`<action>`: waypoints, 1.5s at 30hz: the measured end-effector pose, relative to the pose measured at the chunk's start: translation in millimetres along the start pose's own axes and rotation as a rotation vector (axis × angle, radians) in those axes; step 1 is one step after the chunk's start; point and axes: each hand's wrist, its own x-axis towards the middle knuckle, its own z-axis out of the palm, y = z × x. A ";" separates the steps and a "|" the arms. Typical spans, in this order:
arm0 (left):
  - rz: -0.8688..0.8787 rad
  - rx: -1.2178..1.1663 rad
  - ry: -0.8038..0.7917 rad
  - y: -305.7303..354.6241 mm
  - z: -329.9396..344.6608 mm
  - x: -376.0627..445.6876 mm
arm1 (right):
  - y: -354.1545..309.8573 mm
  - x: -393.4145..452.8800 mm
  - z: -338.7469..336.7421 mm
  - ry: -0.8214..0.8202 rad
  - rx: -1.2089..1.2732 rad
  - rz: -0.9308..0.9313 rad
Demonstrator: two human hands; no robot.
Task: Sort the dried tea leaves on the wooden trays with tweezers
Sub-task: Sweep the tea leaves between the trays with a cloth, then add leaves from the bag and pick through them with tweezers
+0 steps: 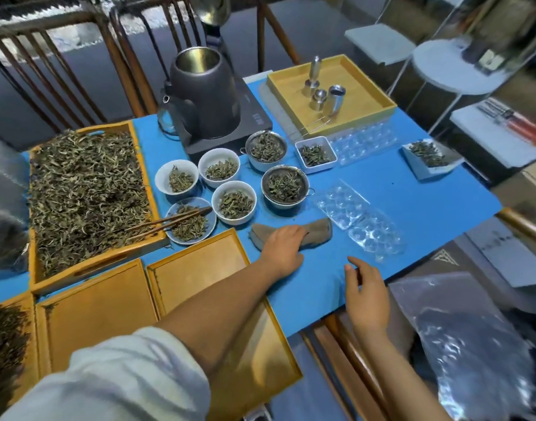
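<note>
Blue table cover (366, 189), wooden chairs behind it, items listed left to right.

Large wooden tray (36, 287), far left: heaped with dried tea leaves (84, 192).

Tweezers (169, 222), brown, long and thin: resting across the tray's right rim and a glass dish (210, 223) of leaves, long axis running lower-left to upper-right, tips toward the bowls.

Two bare wooden trays (102, 311) at the near edge.

White bowls (219, 168) and mesh strainers (285, 185), each holding leaves.

Left hand (283, 249): reaching across the near trays, fingers curled on a grey-brown cloth (319, 230) and gripping it.

Right hand (368, 294): at the table's near edge, fingers loosely spread, holding nothing.

Judgement: the tweezers lie to the left of both hands and nearer the left one, which must let go of the cloth first.
</note>
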 end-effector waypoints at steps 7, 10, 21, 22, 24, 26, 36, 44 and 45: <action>0.000 -0.170 0.021 -10.0 -9.5 -10.2 | -6.2 -1.8 8.2 -0.047 -0.011 -0.029; 0.034 -0.126 0.034 -21.6 -26.9 -21.7 | -18.9 -1.1 18.1 -0.070 -0.044 -0.085; -0.167 -0.334 0.326 -97.2 -92.3 -112.0 | -83.4 -6.4 77.8 -0.229 -0.083 -0.301; -0.205 -0.348 0.357 -105.0 -96.9 -122.0 | -89.8 -7.4 83.8 -0.249 -0.089 -0.328; -0.274 -0.368 0.415 -120.9 -105.3 -142.9 | -102.7 -10.9 95.7 -0.285 -0.104 -0.380; -0.324 -0.385 0.466 -136.3 -111.8 -164.0 | -115.2 -15.7 107.5 -0.310 -0.127 -0.416; -0.497 -0.308 0.449 -195.5 -117.7 -264.4 | -173.6 -26.1 161.5 -0.460 -0.308 -0.590; -0.642 -0.340 0.560 -226.6 -122.9 -326.1 | -200.0 -21.5 186.6 -0.501 -0.388 -0.705; -0.661 -0.345 0.571 -230.0 -123.1 -332.0 | -202.7 -22.8 189.3 -0.515 -0.381 -0.709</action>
